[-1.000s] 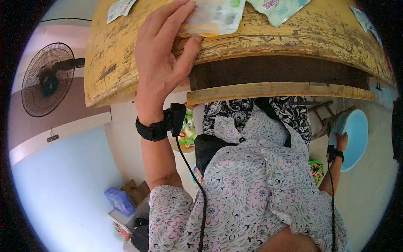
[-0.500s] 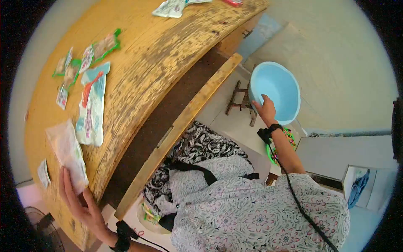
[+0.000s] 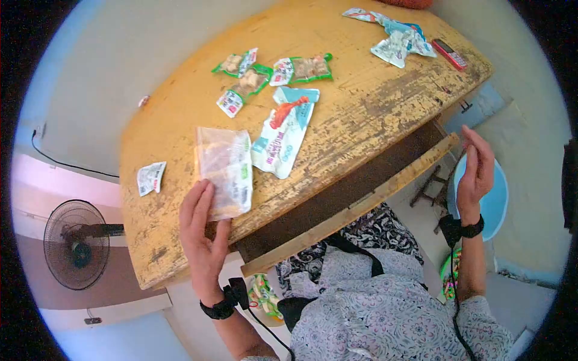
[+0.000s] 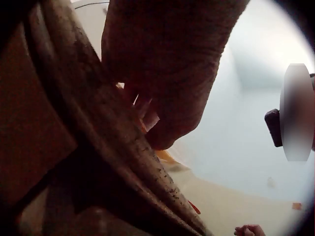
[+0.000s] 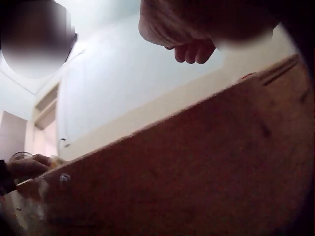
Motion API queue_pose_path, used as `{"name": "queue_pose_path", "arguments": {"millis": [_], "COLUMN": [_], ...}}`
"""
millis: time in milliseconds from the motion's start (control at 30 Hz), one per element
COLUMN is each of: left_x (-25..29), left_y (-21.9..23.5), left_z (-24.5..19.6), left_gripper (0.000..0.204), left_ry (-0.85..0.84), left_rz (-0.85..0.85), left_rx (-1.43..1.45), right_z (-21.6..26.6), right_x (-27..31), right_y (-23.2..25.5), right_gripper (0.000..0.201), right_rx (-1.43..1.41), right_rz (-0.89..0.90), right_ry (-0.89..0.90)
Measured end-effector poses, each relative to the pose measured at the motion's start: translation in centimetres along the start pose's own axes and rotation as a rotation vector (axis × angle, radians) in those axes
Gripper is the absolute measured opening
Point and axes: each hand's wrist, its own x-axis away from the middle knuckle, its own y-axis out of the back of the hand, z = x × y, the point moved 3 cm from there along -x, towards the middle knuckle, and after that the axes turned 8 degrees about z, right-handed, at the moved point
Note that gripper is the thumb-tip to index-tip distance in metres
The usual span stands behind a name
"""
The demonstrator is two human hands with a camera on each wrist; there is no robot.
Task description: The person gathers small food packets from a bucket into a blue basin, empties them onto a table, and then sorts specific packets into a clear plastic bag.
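My left hand (image 3: 205, 234) rests at the near left corner of a clear plastic packet (image 3: 226, 162) on the wooden table. Its fingers lie over the packet's left edge, with the thumb by the lower edge. Right of the packet lies a white and teal pouch (image 3: 286, 132) printed with a drumstick. My right hand (image 3: 474, 174) holds nothing and is raised off the table's right front, its fingers loosely bent; in the head view it overlaps a light blue basin (image 3: 497, 204). The right wrist view shows these bent fingers (image 5: 194, 53) above a dark wooden panel.
Several small green-edged snack packs (image 3: 307, 69) lie farther back, and a small white packet (image 3: 150, 178) at the left. Crumpled pouches (image 3: 400, 45) and a red phone (image 3: 450, 54) are at the far right. An open drawer (image 3: 355, 210) juts from the worn table (image 3: 373, 102). A fan (image 3: 77, 245) stands left.
The head view swung right, then back over the table. My right hand has left the basin's rim and come up toward the table. My left hand stays at the clear packet.
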Motion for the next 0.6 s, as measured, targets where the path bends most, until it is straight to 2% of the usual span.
{"name": "queue_pose_path", "arguments": {"millis": [100, 133, 200, 267, 333, 433, 533, 600], "left_x": [-1.2, -1.8, -3.4, -5.3, -8.1, -12.6, -15.9, -16.7], "left_y": [0.9, 1.1, 0.9, 0.4, -0.6, -2.3, -3.3, -3.3], "left_z": [-0.6, -1.0, -2.1, -2.7, -1.9, -2.3, -3.2, -3.8], "left_gripper": [0.058, 0.057, 0.054, 0.053, 0.052, 0.055, 0.059, 0.060], "left_ry": [-0.035, -0.027, -0.020, -0.114, -0.205, -0.297, -0.481, -0.460], "left_rz": [0.051, 0.073, 0.118, 0.143, 0.190, 0.236, 0.248, 0.120], "left_rx": [-0.084, -0.107, -0.170, -0.206, -0.274, -0.155, -0.060, -0.005], "right_z": [4.8, 6.7, 9.1, 10.7, 12.7, 14.6, 16.1, 16.5], "right_x": [-2.1, -2.4, -1.9, -0.9, 0.3, 2.1, 2.7, 2.6], "right_y": [-1.7, -2.4, -4.0, -5.8, -7.6, -9.7, -10.6, -10.8], "right_gripper": [0.026, 0.024, 0.022, 0.024, 0.028, 0.033, 0.031, 0.037], "right_rx": [-0.083, -0.114, -0.157, -0.220, -0.369, -0.535, -0.553, -0.567], "right_rz": [0.161, 0.200, 0.350, 0.516, 0.475, 0.491, 0.613, 0.689], "right_ry": [0.277, 0.317, 0.286, 0.313, 0.424, 0.396, 0.436, 0.452]}}
